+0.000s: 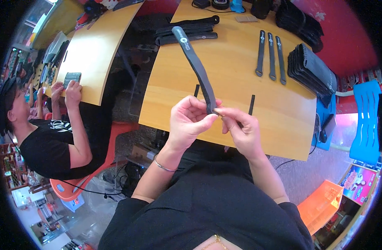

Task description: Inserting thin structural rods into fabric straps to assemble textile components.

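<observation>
A long dark grey strap [197, 68] with a rounded end and white print rises from my hands, over the near part of the table. My left hand [186, 121] is closed round its lower end, thumb pressed against it. Thumb and fingers of my right hand [242, 131] pinch that same end, where a small brownish bit shows; I cannot make out what it is. A short black strip [252, 105] lies on the table beyond my right hand. Another black strip [196, 90] lies just beyond my left hand, partly behind it.
Three similar straps [271, 58] lie side by side on the wooden table [228, 54]. A pile of straps [186, 32] is at the back left, a stack of dark fabric pieces [314, 71] at the right edge. To the left, a person [53, 141] works at another table [93, 46].
</observation>
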### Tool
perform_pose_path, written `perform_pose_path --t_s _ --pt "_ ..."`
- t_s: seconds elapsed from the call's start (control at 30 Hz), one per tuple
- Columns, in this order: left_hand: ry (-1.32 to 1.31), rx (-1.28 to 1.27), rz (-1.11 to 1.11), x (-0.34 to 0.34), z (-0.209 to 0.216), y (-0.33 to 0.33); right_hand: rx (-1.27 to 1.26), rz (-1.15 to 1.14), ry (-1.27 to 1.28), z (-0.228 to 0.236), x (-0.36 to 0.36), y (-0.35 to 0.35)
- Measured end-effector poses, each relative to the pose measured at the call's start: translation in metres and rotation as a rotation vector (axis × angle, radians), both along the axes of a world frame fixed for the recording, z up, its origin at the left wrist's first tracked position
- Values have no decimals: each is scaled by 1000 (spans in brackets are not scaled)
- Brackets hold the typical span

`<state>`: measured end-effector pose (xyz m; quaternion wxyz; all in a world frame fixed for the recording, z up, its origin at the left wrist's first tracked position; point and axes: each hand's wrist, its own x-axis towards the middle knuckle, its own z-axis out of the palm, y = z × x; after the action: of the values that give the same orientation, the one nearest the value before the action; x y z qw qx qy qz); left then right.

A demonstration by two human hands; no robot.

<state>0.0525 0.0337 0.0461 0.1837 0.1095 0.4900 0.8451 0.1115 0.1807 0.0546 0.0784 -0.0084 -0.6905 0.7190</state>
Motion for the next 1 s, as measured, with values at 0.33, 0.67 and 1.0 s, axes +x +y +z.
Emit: perform_pose_path --t_s 0.33,0.67,1.0 --pt "113 -18 -121 -3 8 -6 -203 31 -39 16 4 11" --pt "12 -33 -284 2 21 -1 6 37 13 14 11 15" --pt "1 -101 -307 9 17 4 -20 5 116 -6 4 21"
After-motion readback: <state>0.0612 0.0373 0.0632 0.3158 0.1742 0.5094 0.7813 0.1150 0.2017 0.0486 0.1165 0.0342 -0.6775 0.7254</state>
